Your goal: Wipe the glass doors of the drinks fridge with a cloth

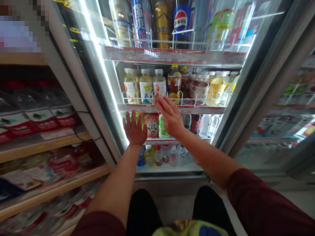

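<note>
My left hand [135,127] is raised in front of the lower shelves of a lit drinks cooler, palm forward and fingers spread. Behind it stand red packs [151,125] and green-labelled drinks. My right hand [171,115] reaches across the middle shelf's front edge [194,109], its fingers stretched out and close together. Its fingertips overlap the lower part of a white-capped bottle [159,81]; whether they touch it, or glass in front of it, I cannot tell. A blur at the fingertips hides whether anything thin is under them.
Dark tea bottles with yellow caps [174,80] and yellow drinks [218,88] share the middle shelf. Above is a blue cola bottle [181,19]. The cooler's metal frame [258,72] runs down the right. Wooden shelves [49,146] of packed bottles stand at left.
</note>
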`<act>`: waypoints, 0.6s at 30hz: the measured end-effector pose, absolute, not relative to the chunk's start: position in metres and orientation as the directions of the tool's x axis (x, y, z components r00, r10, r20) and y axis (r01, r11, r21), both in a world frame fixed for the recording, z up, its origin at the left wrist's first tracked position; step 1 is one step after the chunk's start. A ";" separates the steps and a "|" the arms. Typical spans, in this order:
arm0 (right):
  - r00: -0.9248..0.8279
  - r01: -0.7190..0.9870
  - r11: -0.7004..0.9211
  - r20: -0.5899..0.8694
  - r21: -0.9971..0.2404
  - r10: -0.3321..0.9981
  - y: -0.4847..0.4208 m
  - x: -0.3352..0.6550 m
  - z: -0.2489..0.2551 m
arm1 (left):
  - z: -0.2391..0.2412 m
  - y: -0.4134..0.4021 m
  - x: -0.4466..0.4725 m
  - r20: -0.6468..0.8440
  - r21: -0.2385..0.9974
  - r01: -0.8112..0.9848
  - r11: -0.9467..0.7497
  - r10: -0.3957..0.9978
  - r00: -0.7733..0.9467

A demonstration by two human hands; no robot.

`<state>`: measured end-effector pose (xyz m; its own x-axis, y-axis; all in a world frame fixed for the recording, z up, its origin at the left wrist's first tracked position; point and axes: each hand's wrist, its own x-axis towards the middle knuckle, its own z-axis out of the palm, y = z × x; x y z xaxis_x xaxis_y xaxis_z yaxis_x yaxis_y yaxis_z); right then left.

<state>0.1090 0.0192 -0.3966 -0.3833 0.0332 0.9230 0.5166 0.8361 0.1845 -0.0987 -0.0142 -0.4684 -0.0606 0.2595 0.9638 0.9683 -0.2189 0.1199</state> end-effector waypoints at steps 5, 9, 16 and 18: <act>-0.305 0.555 0.816 0.952 0.162 0.019 0.025 0.082 -0.380 | -0.470 -0.013 -0.100 0.969 0.109 0.972 -0.209 0.241 -0.056; -0.563 0.476 0.797 0.825 0.372 -0.049 0.013 0.067 -0.393 | -0.470 -0.014 -0.099 0.973 0.069 0.983 -0.171 0.229 -0.028; -0.503 0.567 0.777 0.862 0.275 0.062 0.004 0.041 -0.311 | -0.469 -0.016 -0.096 0.964 0.083 0.988 -0.132 0.262 -0.046; -0.589 0.523 0.784 0.807 0.334 0.048 -0.001 0.030 -0.306 | -0.471 -0.014 -0.098 0.965 0.082 0.988 -0.131 0.260 -0.046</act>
<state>0.0295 -0.0011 -0.3064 -0.5889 0.0484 0.8067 0.5226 0.7842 0.3345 -0.0982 -0.0138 -0.4713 -0.0460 0.2599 0.9645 0.9880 -0.1307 0.0823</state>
